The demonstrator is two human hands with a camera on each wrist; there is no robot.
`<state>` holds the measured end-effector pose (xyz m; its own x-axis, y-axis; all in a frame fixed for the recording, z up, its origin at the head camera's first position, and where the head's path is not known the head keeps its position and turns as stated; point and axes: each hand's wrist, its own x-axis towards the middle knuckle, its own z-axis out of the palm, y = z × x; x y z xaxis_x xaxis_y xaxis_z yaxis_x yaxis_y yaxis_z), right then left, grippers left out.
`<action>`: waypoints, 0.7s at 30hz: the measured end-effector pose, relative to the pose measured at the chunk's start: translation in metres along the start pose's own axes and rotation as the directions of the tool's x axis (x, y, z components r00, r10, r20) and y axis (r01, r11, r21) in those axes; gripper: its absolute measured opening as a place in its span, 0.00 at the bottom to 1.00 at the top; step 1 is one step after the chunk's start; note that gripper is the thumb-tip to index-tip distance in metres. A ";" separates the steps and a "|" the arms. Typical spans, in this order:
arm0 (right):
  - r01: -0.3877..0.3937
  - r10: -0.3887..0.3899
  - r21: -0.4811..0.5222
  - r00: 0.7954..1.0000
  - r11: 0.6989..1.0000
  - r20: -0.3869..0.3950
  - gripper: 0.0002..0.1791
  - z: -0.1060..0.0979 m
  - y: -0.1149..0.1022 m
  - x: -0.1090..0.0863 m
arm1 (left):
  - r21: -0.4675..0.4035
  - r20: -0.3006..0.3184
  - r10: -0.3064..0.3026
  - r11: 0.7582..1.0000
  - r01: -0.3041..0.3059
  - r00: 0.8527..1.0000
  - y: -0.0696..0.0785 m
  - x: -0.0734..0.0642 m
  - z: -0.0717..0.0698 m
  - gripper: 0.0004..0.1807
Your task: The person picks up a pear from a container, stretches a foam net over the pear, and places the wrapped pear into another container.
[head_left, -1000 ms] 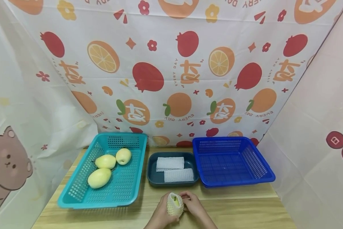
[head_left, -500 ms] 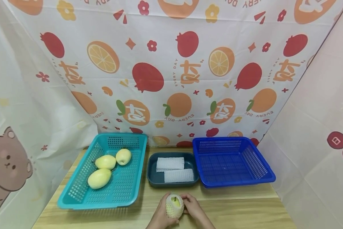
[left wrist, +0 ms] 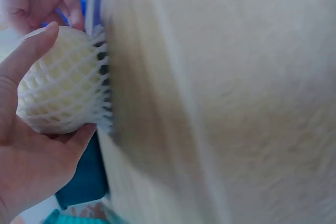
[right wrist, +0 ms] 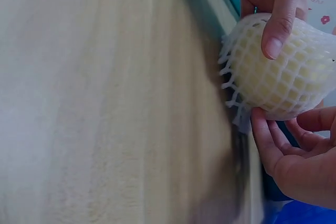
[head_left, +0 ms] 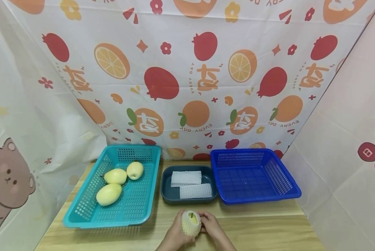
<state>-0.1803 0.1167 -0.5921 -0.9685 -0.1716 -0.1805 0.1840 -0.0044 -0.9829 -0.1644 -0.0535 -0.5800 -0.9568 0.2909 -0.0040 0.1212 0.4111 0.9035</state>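
Fingers (left wrist: 80, 135) of the left hand (head_left: 176, 233) curl round a yellow pear (head_left: 193, 219) in a white foam net (head_left: 189, 228), over the near side of the table (head_left: 256, 232). The right hand (head_left: 213, 228) has its fingertips bent against the net; whether they pinch it, I cannot tell. Beyond, left to right: a teal basket (head_left: 134, 206) holding three unwrapped pears (head_left: 109, 195), a dark tray (head_left: 188, 201) with two flat nets (head_left: 195, 191), a blue basket (head_left: 243, 181).

I see room for a hand over the tabletop (head_left: 268, 230) at the frame's lower right, bounded above by the blue basket (head_left: 245, 181) and leftward by the right hand (head_left: 211, 225).
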 end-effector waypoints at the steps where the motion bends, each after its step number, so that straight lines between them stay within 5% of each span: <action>1: 0.005 -0.005 0.008 1.000 1.000 0.001 0.15 0.000 -0.002 0.000 | -0.001 -0.008 0.004 1.000 -0.004 1.000 0.002 0.001 -0.001 0.55; 9: 0.020 -0.020 0.034 1.000 0.999 -0.017 0.17 -0.001 -0.035 -0.005 | -0.136 -0.111 -0.005 0.991 -0.010 0.994 0.022 0.006 -0.010 0.49; 21: 0.080 -0.080 -0.006 0.996 0.997 -0.033 0.24 -0.002 -0.062 -0.006 | -0.273 -0.136 -0.063 0.962 0.023 0.989 0.056 0.016 -0.036 0.43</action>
<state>-0.1866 0.1198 -0.5300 -0.9851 -0.1383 -0.1020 0.1047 -0.0124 -0.9944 -0.1829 -0.0568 -0.5138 -0.9895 0.1443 -0.0023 0.0220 0.1667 0.9858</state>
